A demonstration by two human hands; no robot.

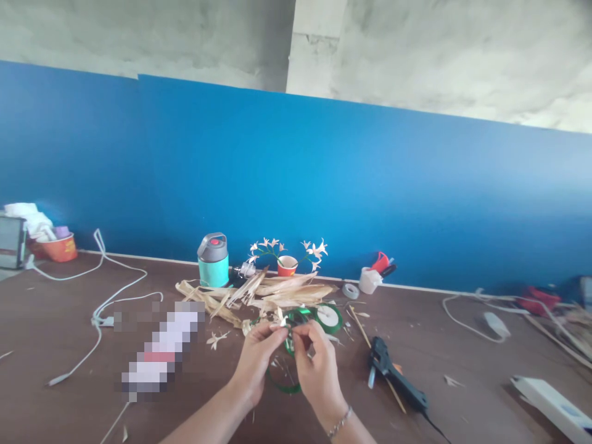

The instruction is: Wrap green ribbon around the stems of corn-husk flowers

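Here on the bench, everything centres on the pile of dried husks, and right in front of it the two hands meet. The left hand has thumb and finger pinched together on a small white flower, which sits just in front of the husks. Close beside it, the right hand brings its fingertips together too, though what lies between them is too small to tell. A green loop hangs below the fingers, farther in front of the husks, while a green-rimmed roll lies at the pile's front right. Over to the front left, a loose pale flower lies flat. Behind the husks stands a paper cup, flower sprigs arching on either side; left of the cup and husks, a teal flask. Well right and in front of the husks, a black glue gun rests across a thin stick.
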